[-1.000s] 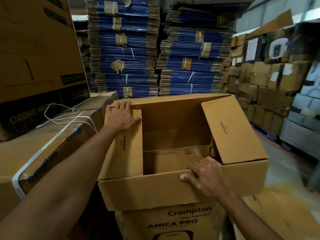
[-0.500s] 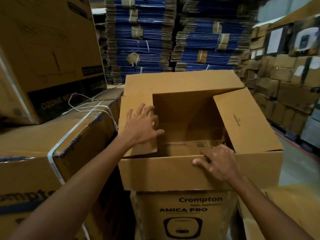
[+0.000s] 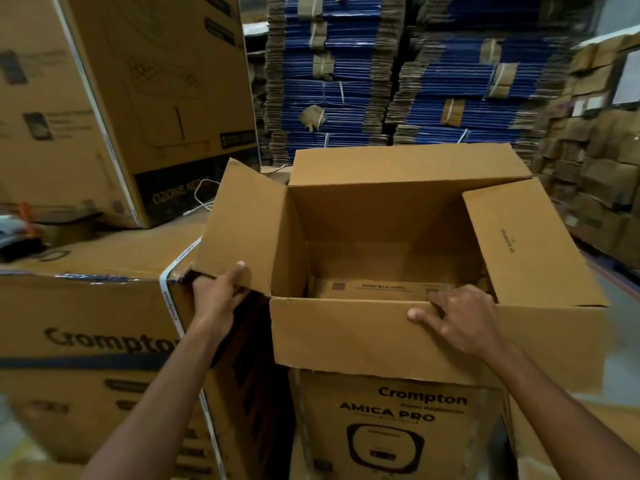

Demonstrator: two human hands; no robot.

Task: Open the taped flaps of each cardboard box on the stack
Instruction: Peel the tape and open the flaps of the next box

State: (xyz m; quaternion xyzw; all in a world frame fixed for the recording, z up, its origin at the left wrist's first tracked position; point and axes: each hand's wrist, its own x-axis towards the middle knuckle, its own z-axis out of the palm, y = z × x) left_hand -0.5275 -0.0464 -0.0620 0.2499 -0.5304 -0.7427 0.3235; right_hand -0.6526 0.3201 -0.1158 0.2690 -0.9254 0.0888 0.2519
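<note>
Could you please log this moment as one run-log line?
left grip: holds left flap | right grip: holds front flap | top box: open

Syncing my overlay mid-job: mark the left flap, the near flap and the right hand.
left flap (image 3: 244,228), head view, middle of its inner face.
near flap (image 3: 346,336), head view, bare face left of the hand.
right hand (image 3: 462,320), head view, back of the hand.

Top box (image 3: 381,216): plain brown cardboard, opened, sitting square on printed box (image 3: 398,420) marked Crompton Amica Pro. All four flaps free. Left flap (image 3: 242,226) angled up and outward. Far flap (image 3: 405,166) standing upright. Right flap (image 3: 526,251) leaning outward. Near flap (image 3: 346,337) folded down over the front, covering the top edge of the printed box.
</note>
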